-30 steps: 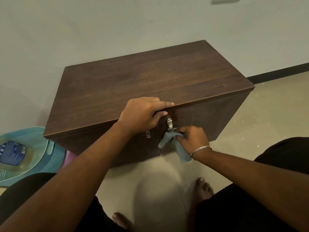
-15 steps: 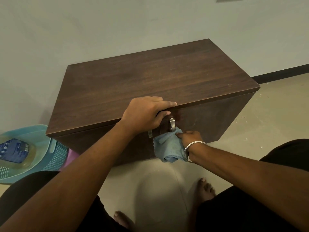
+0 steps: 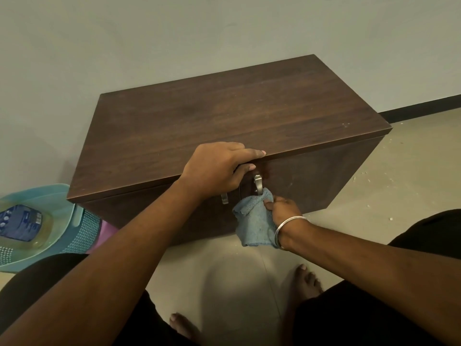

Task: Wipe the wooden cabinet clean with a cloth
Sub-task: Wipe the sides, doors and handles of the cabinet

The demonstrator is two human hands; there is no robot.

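The right hand (image 3: 282, 208) clenches the cloth (image 3: 254, 221) against the cabinet (image 3: 224, 121) front, just below a door handle (image 3: 258, 183). The left hand (image 3: 214, 168) grips the top's front edge.

My left hand (image 3: 215, 171) reaches forward on a straight arm, palm down, fingers curled over an edge with the thumb tucked beneath; this grip is closed. My right hand (image 3: 282, 208) sits lower and just beside it, to the right, wrist bent inward, fingers bunched tight on a blue cloth (image 3: 253, 221) that hangs below the knuckles. A silver bangle (image 3: 287, 227) rings that wrist. Both forearms are bare. My bare feet show below, between dark-clad knees.
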